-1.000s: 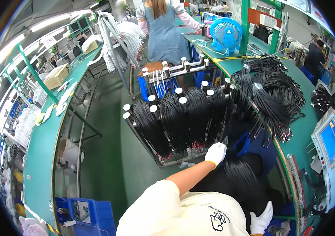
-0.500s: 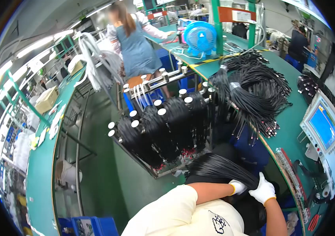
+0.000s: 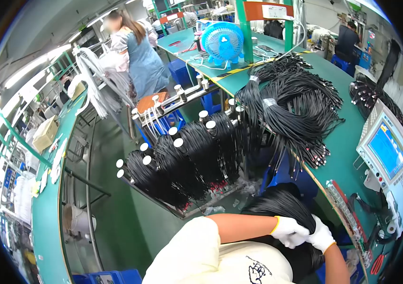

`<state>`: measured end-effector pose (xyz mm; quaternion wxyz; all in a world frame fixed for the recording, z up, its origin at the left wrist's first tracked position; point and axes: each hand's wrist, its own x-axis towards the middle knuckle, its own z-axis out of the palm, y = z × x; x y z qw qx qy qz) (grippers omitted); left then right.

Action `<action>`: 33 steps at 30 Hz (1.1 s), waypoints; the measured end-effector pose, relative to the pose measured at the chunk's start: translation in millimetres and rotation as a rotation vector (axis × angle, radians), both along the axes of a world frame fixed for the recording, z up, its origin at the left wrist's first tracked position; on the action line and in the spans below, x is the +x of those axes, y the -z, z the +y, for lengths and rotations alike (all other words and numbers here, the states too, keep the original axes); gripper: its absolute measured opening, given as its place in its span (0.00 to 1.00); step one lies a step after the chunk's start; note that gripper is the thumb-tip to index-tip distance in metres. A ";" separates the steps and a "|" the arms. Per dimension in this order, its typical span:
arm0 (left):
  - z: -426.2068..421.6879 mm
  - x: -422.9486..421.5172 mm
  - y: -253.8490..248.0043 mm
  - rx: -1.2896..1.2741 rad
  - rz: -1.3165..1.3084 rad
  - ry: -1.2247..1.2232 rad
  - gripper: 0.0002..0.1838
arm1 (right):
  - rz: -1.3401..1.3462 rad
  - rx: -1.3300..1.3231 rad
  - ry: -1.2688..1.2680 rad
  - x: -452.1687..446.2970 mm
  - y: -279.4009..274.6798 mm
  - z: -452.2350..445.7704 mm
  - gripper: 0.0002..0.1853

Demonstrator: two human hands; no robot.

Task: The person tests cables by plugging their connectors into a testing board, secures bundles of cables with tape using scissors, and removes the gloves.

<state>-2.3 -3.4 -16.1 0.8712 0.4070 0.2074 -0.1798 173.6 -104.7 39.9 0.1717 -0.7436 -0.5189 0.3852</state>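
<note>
A thick bundle of black cables [image 3: 277,201] lies bent over my lap, its near part gathered between my hands. My left hand [image 3: 290,232], in a white glove with a yellow cuff, is closed at the bundle's near side. Close against it, my right hand [image 3: 322,235], gloved in white too, wraps the bundle from the right. The fingertips of both hands are partly hidden among the cables and each other.
A wheeled rack [image 3: 173,165] hung with black cables stands ahead. More coiled cables [image 3: 301,102] lie on the green bench [image 3: 336,156], beside a blue fan [image 3: 223,42], a tester with a screen [image 3: 388,149] and red-handled scissors [image 3: 377,265]. A co-worker [image 3: 142,61] stands beyond.
My left hand has come out from under the bundle and now meets my right hand. The cable bundle has drawn in closer. The co-worker has turned and shifted left; the view has swung slightly.
</note>
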 end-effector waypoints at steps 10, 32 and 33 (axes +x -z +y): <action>-20.6 63.9 121.9 0.853 0.058 -0.180 0.26 | 0.372 -0.004 0.696 36.1 70.2 -23.3 0.33; -13.3 13.4 45.5 0.388 0.208 0.293 0.19 | 0.139 0.400 0.356 13.2 55.0 -38.9 0.28; -22.3 26.9 102.5 0.994 -0.049 0.153 0.21 | 0.144 0.271 0.346 23.4 55.7 -28.3 0.27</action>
